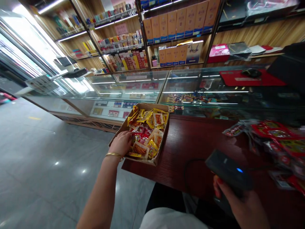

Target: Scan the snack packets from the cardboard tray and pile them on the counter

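Two hands are busy: your half-curled left hand [122, 142] reaches into the brown cardboard box [144, 161] by shiny red plastic packets [143, 135]; I can't tell its grip. Your right hand [247, 203] wraps round the black plastic scanner [224, 167]. Pinch gently; hold the scanner steady.

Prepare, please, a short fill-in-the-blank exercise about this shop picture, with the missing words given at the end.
1. The hand at the open box of packets is the person's ____ one.
2. The right hand holds a scanner with a glowing ____ light.
3. The bracelet on the wrist near the box is ____ in colour.
4. The computer mouse lies on a ____ mat.

Missing words: left; blue; gold; red.
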{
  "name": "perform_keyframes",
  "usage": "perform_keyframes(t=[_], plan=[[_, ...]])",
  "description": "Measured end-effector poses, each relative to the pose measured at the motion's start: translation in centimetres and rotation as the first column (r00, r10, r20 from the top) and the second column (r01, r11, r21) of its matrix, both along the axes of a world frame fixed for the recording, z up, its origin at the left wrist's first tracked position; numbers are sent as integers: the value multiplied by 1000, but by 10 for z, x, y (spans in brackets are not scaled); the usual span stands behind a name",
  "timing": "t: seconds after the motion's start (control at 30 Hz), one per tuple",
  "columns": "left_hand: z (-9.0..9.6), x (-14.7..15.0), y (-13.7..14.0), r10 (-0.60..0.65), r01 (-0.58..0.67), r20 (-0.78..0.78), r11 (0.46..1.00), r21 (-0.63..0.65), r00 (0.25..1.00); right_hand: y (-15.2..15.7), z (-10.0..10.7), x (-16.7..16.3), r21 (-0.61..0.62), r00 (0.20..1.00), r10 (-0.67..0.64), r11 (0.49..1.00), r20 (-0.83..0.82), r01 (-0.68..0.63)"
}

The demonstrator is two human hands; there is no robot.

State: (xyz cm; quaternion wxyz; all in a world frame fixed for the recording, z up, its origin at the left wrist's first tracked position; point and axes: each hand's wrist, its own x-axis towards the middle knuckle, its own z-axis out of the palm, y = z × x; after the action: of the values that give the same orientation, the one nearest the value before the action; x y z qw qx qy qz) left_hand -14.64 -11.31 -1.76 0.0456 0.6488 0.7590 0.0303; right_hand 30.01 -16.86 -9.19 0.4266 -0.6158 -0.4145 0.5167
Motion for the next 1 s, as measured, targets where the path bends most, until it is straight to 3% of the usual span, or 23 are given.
perform_keyframes(t=[0.07,0.17,0.27,0.33,0.37,0.4,0.47,0.53,0.57,0.6,0.67,0.77,0.9,1.0], plan=[[-1,0,3,38,-46,-105,996,-72,994,-3,-1,2,14,1000,-1,1000,16,1],[4,1,-2,109,-120,-145,990,-71,983,-4,3,6,50,997,-20,999,71,17],[16,7,-16,186,-187,16,976,108,982,-1,7,9,39,994,3,999,105,-7],[25,21,-25,240,-321,286,904,283,928,1,9,10,33,992,-9,999,128,4],[29,34,-28,223,-405,472,853,330,853,1,9,10,34,991,-22,999,135,18],[33,50,-30,166,-481,662,814,327,731,1,9,9,38,990,-37,999,135,32],[34,89,-29,6,-554,935,807,205,354,1,10,7,38,992,-51,998,116,47],[29,132,-23,-47,-495,998,869,22,-38,0,12,6,16,994,-45,999,98,44],[24,152,-19,-27,-437,981,897,-61,-193,0,13,6,13,994,-44,999,102,42],[18,170,-16,0,-384,949,914,-127,-315,0,15,7,16,992,-42,999,115,41],[6,197,-8,24,-321,883,927,-196,-469,-1,18,8,20,988,-8,1000,153,5],[-9,219,-1,-17,-320,835,928,-193,-551,-4,23,6,15,982,42,999,187,-46],[-18,225,2,-33,-329,861,931,-158,-508,-10,28,-3,64,978,-14,998,207,1],[-22,225,1,-51,-371,885,918,-141,-462,-10,28,-5,83,975,27,995,219,-47]])
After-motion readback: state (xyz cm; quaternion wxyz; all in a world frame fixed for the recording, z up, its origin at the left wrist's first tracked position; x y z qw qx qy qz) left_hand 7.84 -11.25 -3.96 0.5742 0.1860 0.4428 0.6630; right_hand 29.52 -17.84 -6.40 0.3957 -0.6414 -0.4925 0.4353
